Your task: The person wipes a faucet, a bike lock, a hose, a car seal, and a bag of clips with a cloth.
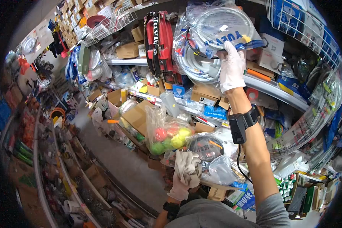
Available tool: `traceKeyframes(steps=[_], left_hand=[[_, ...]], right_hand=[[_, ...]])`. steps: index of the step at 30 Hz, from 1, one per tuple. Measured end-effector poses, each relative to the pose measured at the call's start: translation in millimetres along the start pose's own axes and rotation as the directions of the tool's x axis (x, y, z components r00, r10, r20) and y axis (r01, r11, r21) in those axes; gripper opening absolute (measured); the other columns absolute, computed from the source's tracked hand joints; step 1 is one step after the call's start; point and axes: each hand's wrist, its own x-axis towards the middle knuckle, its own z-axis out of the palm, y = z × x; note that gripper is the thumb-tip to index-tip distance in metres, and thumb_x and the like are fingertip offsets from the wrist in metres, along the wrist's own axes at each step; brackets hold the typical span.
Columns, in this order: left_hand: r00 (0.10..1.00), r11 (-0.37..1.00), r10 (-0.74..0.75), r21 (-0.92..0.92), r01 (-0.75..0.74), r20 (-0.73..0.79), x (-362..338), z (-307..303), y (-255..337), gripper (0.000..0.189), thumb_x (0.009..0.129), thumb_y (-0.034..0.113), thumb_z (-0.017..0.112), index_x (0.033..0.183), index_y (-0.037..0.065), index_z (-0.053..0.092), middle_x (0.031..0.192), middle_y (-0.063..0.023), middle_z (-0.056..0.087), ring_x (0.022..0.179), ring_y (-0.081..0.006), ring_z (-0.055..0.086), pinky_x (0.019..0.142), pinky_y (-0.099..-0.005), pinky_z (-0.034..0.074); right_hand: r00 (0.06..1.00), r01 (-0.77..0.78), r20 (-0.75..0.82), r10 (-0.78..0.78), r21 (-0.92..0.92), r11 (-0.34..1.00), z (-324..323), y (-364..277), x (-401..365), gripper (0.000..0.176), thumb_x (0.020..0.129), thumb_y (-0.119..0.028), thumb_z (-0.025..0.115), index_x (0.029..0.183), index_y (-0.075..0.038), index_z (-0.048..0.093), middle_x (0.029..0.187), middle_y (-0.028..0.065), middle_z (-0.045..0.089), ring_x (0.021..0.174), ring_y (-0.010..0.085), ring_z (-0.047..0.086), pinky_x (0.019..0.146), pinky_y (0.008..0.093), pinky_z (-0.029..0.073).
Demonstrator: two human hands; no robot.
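**Gloved right hand grips a bagged coil high above the bag of balls**

The clear bag of coloured balls (169,136) serves as the landmark. Above it and to its right, the person's right hand (233,68) reaches up to a bagged coil (201,24) of pale tubing or cable. The thumb and fingers appear pressed together on the packet's lower edge, beside its blue printing; the fingertips behind the film are hidden. Another coil (195,62) in clear wrap lies directly below the held one, above the balls, so the two slick packets could slide or catch on each other. A pinch that takes in some of the coil itself, rather than loose film alone, should control the weight better, with the wrist kept in line under the load.

Just below the ball bag and to its right, the left hand (178,190) is closed around a crumpled pale cloth (188,167), most of its fingers covered. Keeping that bundle gathered would prevent it from snagging on the clutter nearby. If the coil sags, the left hand would need to free its fingers before giving support.
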Motion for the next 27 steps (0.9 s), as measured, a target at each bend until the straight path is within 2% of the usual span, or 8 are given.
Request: traceKeyframes(steps=[8,11,14,16,17,19,22,27], left_hand=[[0.999,0.998,-0.033,0.057,0.033,0.000,0.7,-3.4,-2.2,0.042,0.103,0.044,0.035,0.126,0.015,0.056,0.052,-0.0007,0.046,0.038,-0.0151,0.039,0.042,-0.0303,0.036],[1.000,0.998,-0.010,0.061,0.009,0.014,0.3,2.9,-4.7,0.042,0.103,0.043,0.035,0.127,0.015,0.055,0.051,-0.0011,0.045,0.039,-0.0152,0.040,0.043,-0.0294,0.037],[0.979,0.992,0.089,0.103,-0.071,-0.184,-11.3,60.5,-5.2,0.045,0.103,0.043,0.033,0.133,0.015,0.053,0.060,0.0002,0.054,0.040,-0.0146,0.040,0.045,-0.0289,0.039],[0.969,0.994,0.101,0.067,-0.088,-0.226,-13.8,96.5,-3.4,0.049,0.103,0.042,0.033,0.142,0.015,0.045,0.094,-0.0041,0.067,0.060,-0.0151,0.058,0.056,-0.0314,0.051],[0.968,0.993,0.106,0.066,-0.093,-0.227,-10.7,86.5,-2.6,0.049,0.103,0.042,0.033,0.142,0.015,0.045,0.094,-0.0041,0.067,0.060,-0.0151,0.058,0.056,-0.0314,0.051],[0.981,0.998,0.024,-0.068,-0.011,0.191,4.4,30.7,-3.7,0.051,0.103,0.042,0.034,0.145,0.015,0.041,0.109,-0.0060,0.063,0.075,-0.0176,0.061,0.065,-0.0326,0.053],[0.669,0.966,-0.009,-0.167,0.199,0.743,21.6,-34.4,-5.6,0.054,0.103,0.041,0.034,0.149,0.014,0.035,0.131,-0.0088,0.056,0.098,-0.0213,0.064,0.078,-0.0344,0.056],[0.951,0.999,0.025,-0.039,-0.014,0.307,0.7,-4.0,-8.4,0.054,0.103,0.040,0.034,0.150,0.013,0.033,0.133,-0.0099,0.054,0.104,-0.0235,0.062,0.083,-0.0354,0.055]], right_hand=[[0.998,-0.065,0.006,0.065,0.001,0.998,-7.7,1.7,2.6,0.029,0.090,-0.006,0.068,0.115,-0.006,0.053,0.109,0.0053,0.062,0.098,0.0164,0.060,0.089,0.0354,0.049],[0.973,0.205,0.167,-0.157,-0.331,0.921,-1.9,-1.3,6.3,0.027,0.092,-0.009,0.066,0.118,-0.005,0.059,0.103,0.0008,0.065,0.084,0.0091,0.060,0.070,0.0243,0.049],[0.948,0.302,0.183,-0.259,-0.268,0.915,-2.9,9.4,19.5,0.040,0.089,-0.011,0.070,0.127,-0.001,0.060,0.107,0.0010,0.067,0.084,0.0059,0.058,0.071,0.0214,0.049],[0.940,0.330,0.173,-0.292,-0.262,0.907,2.8,4.7,18.1,0.036,0.088,-0.009,0.070,0.123,-0.001,0.062,0.107,0.0027,0.067,0.086,0.0080,0.058,0.075,0.0237,0.050],[0.982,0.177,0.111,-0.154,-0.252,0.951,3.7,-3.2,14.6,0.029,0.088,-0.006,0.068,0.116,-0.003,0.062,0.105,0.0042,0.066,0.090,0.0124,0.061,0.081,0.0287,0.052],[0.998,0.051,-0.037,-0.049,0.046,0.998,10.6,-5.1,21.1,0.020,0.090,-0.007,0.065,0.109,-0.005,0.061,0.099,0.0047,0.066,0.089,0.0152,0.063,0.080,0.0305,0.054],[0.984,-0.180,0.049,0.174,0.348,0.920,3.2,-15.8,39.1,0.009,0.092,-0.010,0.062,0.098,-0.002,0.063,0.096,0.0094,0.068,0.091,0.0214,0.067,0.083,0.0330,0.060],[0.980,-0.179,0.000,0.201,0.456,0.872,25.5,-43.3,42.8,0.013,0.093,-0.008,0.061,0.097,0.005,0.061,0.097,0.0142,0.067,0.095,0.0252,0.066,0.088,0.0382,0.060]])
